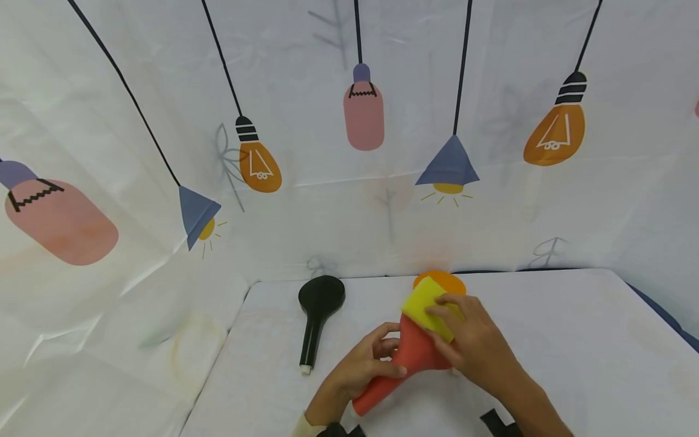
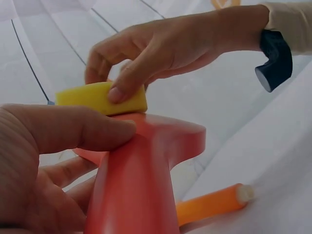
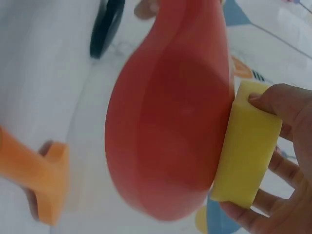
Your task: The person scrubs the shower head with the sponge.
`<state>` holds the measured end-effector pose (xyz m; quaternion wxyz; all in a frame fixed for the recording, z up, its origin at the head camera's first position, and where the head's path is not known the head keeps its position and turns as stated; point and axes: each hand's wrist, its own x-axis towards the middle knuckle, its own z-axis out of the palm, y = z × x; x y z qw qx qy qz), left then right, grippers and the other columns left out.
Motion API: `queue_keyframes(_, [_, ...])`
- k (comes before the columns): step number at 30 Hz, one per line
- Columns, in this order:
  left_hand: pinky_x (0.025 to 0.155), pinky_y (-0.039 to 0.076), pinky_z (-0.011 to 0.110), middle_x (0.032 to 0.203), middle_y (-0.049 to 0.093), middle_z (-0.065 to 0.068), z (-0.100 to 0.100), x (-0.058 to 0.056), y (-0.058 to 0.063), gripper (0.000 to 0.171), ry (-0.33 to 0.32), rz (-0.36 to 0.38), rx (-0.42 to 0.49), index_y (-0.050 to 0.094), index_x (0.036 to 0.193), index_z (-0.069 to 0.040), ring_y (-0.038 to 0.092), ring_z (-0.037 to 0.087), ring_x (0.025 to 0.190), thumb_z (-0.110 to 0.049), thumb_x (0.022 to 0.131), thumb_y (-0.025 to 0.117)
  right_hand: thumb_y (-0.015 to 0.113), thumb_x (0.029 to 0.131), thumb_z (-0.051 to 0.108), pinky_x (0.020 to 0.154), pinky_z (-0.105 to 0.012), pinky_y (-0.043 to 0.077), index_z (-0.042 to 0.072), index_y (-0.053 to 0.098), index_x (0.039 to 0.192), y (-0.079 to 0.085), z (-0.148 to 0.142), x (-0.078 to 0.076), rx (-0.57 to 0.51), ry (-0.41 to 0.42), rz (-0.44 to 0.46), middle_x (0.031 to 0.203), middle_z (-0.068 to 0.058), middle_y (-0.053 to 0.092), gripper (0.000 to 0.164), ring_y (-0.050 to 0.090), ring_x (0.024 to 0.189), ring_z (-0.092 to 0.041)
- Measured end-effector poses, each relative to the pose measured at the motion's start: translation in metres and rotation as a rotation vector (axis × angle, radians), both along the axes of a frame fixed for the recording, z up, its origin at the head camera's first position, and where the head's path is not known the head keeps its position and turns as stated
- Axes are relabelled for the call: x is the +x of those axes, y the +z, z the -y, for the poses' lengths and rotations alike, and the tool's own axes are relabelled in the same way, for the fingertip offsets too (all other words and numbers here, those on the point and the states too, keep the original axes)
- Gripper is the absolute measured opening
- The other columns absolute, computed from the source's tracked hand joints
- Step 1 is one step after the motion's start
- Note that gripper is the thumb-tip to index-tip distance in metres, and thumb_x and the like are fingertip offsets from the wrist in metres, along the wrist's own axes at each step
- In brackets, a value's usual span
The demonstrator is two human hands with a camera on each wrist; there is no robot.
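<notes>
A red hand shower head (image 1: 417, 352) is held tilted above the table, its handle toward the lower left. My left hand (image 1: 363, 364) grips it around the neck, thumb on top and fingers behind, as the left wrist view shows. In my right hand (image 1: 480, 340) a yellow sponge (image 1: 423, 303) is pinched between thumb and fingers. The block-shaped sponge (image 3: 248, 151) lies flat against the broad face of the red shower head (image 3: 170, 122) in the right wrist view.
A black shower head (image 1: 321, 297) lies on the white-covered table (image 1: 573, 340) to the left. Behind the sponge lies an orange shower head (image 1: 450, 281), partly hidden; its handle (image 2: 209, 204) shows in the left wrist view. A white sheet (image 1: 382, 212) printed with lamps hangs behind.
</notes>
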<state>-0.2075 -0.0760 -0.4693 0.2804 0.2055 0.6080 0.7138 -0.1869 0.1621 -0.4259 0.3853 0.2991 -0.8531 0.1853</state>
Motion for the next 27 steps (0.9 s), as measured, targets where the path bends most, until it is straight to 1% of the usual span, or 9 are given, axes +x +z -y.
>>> queue_keyframes(3, [0.086,0.053,0.029,0.119,0.069,0.000,0.002,-0.001,0.001,0.060,-0.005,0.014,-0.002,0.050,0.138,-0.015,0.062,0.015,0.102,-0.002,0.083,0.069,0.029,0.102,0.055,0.073,-0.036,0.055,0.009,0.064,0.115,0.001,-0.011,-0.004,-0.012,-0.075,0.034,0.118,-0.012,0.057,0.060,0.052,0.107,-0.027])
queue_keyframes(6, [0.087,0.054,0.030,0.122,0.069,0.003,0.005,-0.001,0.002,0.059,-0.006,0.021,-0.003,0.049,0.138,-0.014,0.063,0.017,0.105,-0.003,0.083,0.068,0.032,0.102,0.056,0.068,-0.039,0.057,0.007,0.062,0.118,0.002,-0.020,-0.007,-0.025,-0.121,0.070,0.120,-0.013,0.056,0.059,0.052,0.106,-0.026])
queue_keyframes(8, [0.088,0.054,0.031,0.123,0.069,0.004,0.006,-0.002,0.003,0.059,-0.007,0.021,-0.002,0.049,0.138,-0.014,0.062,0.018,0.106,-0.003,0.084,0.068,0.049,0.100,0.048,0.068,-0.040,0.058,0.007,0.061,0.120,0.003,-0.024,-0.007,-0.031,-0.134,0.089,0.121,-0.013,0.055,0.048,0.052,0.106,-0.026])
queue_keyframes(10, [0.088,0.054,0.031,0.123,0.069,0.003,0.007,-0.003,0.004,0.059,-0.009,0.021,0.003,0.048,0.139,-0.014,0.062,0.018,0.107,-0.004,0.084,0.068,0.066,0.092,0.035,0.070,-0.042,0.059,0.006,0.060,0.121,0.004,-0.028,-0.008,-0.036,-0.143,0.101,0.122,-0.014,0.055,0.041,0.052,0.105,-0.027])
queue_keyframes(13, [0.088,0.053,0.031,0.121,0.069,0.000,0.009,-0.004,0.005,0.059,-0.014,0.026,0.017,0.047,0.140,-0.014,0.061,0.017,0.107,-0.004,0.084,0.067,0.082,0.075,0.015,0.068,-0.044,0.059,0.006,0.059,0.121,0.007,-0.031,-0.008,-0.052,-0.160,0.113,0.122,-0.015,0.054,0.053,0.052,0.105,-0.028])
queue_keyframes(15, [0.089,0.053,0.031,0.120,0.069,-0.001,0.009,-0.005,0.006,0.060,-0.018,0.030,0.027,0.046,0.140,-0.014,0.061,0.017,0.106,-0.004,0.084,0.066,0.085,0.072,0.012,0.067,-0.044,0.058,0.006,0.058,0.121,0.008,-0.032,-0.007,-0.066,-0.171,0.122,0.122,-0.016,0.054,0.056,0.052,0.106,-0.029])
queue_keyframes(25, [0.088,0.053,0.032,0.118,0.070,-0.002,0.010,-0.004,0.007,0.063,-0.006,0.049,0.074,0.045,0.140,-0.013,0.061,0.016,0.105,-0.002,0.083,0.068,0.085,0.073,0.012,0.068,-0.043,0.060,0.005,0.059,0.122,0.006,-0.026,-0.004,-0.088,-0.161,0.142,0.123,-0.014,0.054,0.055,0.049,0.109,-0.027])
queue_keyframes(26, [0.088,0.053,0.032,0.118,0.070,-0.002,0.010,-0.004,0.006,0.063,-0.002,0.051,0.082,0.045,0.141,-0.013,0.061,0.016,0.105,-0.002,0.083,0.068,0.084,0.074,0.013,0.068,-0.042,0.060,0.005,0.059,0.122,0.005,-0.024,-0.004,-0.085,-0.155,0.139,0.123,-0.014,0.054,0.055,0.049,0.109,-0.027])
queue_keyframes(27, [0.088,0.053,0.032,0.118,0.070,-0.001,0.010,-0.004,0.006,0.063,0.003,0.056,0.090,0.045,0.141,-0.013,0.062,0.016,0.105,-0.001,0.083,0.068,0.082,0.080,0.021,0.068,-0.042,0.061,0.006,0.059,0.122,0.004,-0.022,-0.004,-0.080,-0.148,0.135,0.123,-0.014,0.054,0.050,0.049,0.109,-0.027])
